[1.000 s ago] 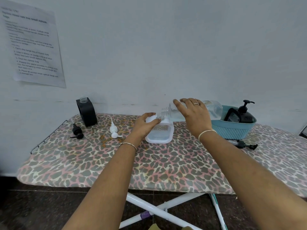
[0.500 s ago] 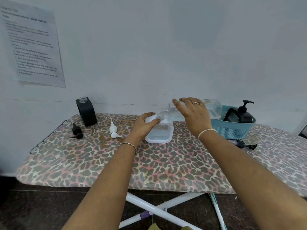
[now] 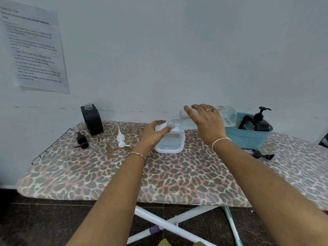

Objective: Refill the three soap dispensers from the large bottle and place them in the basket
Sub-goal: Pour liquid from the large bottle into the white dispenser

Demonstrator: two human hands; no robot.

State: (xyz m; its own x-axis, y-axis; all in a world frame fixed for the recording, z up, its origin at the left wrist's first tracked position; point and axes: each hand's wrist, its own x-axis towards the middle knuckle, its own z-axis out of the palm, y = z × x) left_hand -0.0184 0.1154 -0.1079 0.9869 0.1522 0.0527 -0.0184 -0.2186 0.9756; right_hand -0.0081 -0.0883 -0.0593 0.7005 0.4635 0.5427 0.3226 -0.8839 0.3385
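Observation:
My right hand (image 3: 206, 124) grips the large clear bottle (image 3: 228, 116), tipped on its side with its neck over the open mouth of a white soap dispenser (image 3: 173, 144). My left hand (image 3: 153, 134) holds that dispenser's top left corner, steadying it upright on the board. The dispenser is partly filled with clear liquid. A black dispenser (image 3: 92, 119) stands uncapped at the back left. Another black dispenser with its pump fitted (image 3: 257, 122) sits inside the teal basket (image 3: 248, 139) on the right.
A black pump head (image 3: 82, 142) and a white pump head (image 3: 121, 139) lie loose on the leopard-print ironing board (image 3: 159, 178). A third pump (image 3: 260, 154) lies in front of the basket. A printed sheet (image 3: 33, 48) hangs on the wall.
The large bottle has tilted very slightly as liquid keeps running into the white dispenser. Both hands stay in almost the same place.

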